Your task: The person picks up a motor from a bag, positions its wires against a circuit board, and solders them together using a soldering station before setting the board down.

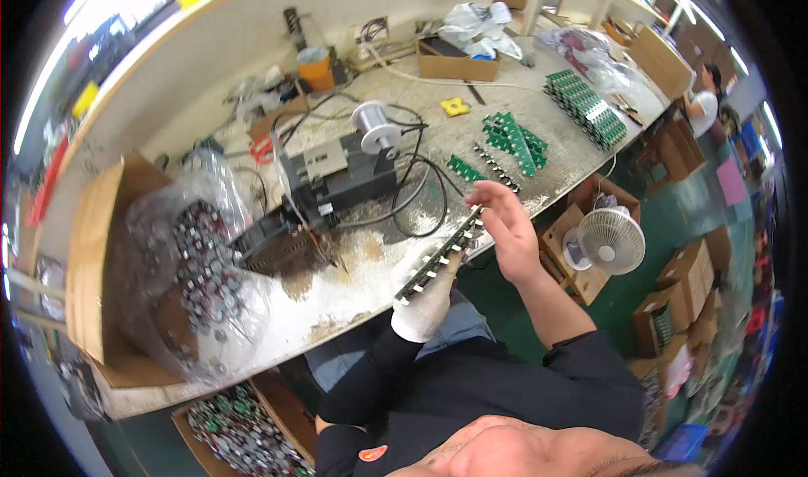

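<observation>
Left: a carton [87, 285] is holding small parts [204, 268]. Centre: the left hand [429, 302] (white-gloved) is gripping a circuit-board strip [439, 258] over the bench's [282, 332] near edge. Right: the right hand [512, 237], fingers parted, is poising by its far end (contact unclear).

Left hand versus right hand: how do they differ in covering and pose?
- Covering: the left hand wears a whitish glove, with a black sleeve over the forearm; the right hand and its forearm are bare.
- Pose: the left hand holds the component strip from below; the right hand is open beside its upper end, contact unclear.
Shared: both are at the same strip.
</observation>
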`<state>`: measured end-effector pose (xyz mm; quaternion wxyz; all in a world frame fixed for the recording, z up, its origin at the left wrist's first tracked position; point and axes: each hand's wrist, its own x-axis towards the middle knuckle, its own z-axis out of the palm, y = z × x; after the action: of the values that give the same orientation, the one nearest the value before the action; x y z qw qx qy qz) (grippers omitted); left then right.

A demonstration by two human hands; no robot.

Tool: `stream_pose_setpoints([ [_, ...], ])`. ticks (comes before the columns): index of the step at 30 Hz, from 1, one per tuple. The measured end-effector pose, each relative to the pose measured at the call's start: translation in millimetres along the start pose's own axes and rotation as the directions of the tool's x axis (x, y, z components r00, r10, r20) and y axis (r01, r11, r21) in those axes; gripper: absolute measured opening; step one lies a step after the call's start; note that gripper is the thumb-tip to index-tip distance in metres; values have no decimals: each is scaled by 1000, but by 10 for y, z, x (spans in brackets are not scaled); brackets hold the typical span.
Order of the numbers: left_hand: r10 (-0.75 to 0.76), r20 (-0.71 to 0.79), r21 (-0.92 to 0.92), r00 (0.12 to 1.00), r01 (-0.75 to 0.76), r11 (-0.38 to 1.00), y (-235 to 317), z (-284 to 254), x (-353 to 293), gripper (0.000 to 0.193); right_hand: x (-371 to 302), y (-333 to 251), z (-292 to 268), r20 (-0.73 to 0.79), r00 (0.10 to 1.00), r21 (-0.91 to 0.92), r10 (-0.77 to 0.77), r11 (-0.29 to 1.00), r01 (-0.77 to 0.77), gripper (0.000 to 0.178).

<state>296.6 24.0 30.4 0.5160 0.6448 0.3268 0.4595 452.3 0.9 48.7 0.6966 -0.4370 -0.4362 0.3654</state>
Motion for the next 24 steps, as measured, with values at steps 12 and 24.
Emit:
stream_pose_setpoints([
  [12,-229,-27,-381,973,202,902,-8,-42,401,27,484,523,-157,346,859,437,376,746,-503,8],
  [24,-373,-193,-509,908,232,829,-294,92,498,15,520,800,36,295,784,524,547,593,-611,33],
])
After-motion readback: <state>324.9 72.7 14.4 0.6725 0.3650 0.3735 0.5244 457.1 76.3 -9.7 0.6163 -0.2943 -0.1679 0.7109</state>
